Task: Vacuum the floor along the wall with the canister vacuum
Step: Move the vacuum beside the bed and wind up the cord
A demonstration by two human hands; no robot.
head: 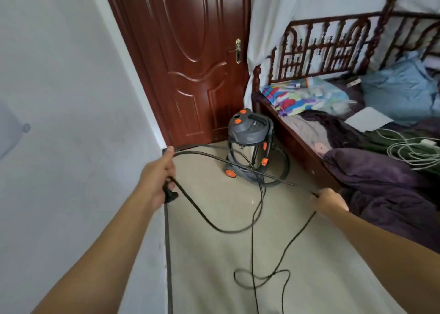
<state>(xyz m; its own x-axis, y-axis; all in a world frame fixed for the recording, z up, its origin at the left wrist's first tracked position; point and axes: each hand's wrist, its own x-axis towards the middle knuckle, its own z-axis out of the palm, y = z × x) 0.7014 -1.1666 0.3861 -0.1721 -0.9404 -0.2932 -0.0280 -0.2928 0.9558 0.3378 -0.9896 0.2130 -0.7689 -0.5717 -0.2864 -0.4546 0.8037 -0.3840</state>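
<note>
Presently, items in view:

Surroundings. Brown panelled door [190, 59], shut, with a brass handle [237, 51], at the far end of the white wall [71, 99]. Wooden bed [295, 144] along the right side, piled with purple blankets [381, 178], a blue cloth [400, 92], a colourful sheet [297, 97], a white paper [367, 119] and a tangle of pale cables [414, 151]. White curtain [264, 28] hanging at the bed's corner post.

In the way. Black cord [190, 201] looped loosely over the tiled floor [309, 278], crossing itself several times between the person and the vacuum.

Task item. Grey canister vacuum [250, 139] with orange knobs, standing upright in the corner between door and bed, beside the bed frame, well ahead of both hands.

Grip. Left hand [158, 178], near the wall, curled round the cord, a black plug-like end showing under the fist. Right hand [329, 200], near the blankets, closed round the same cord; the stretch between the hands passes in front of the vacuum's base.

Count. One vacuum, one door, one bed, two hands; number of separate cords cannot be told.
</note>
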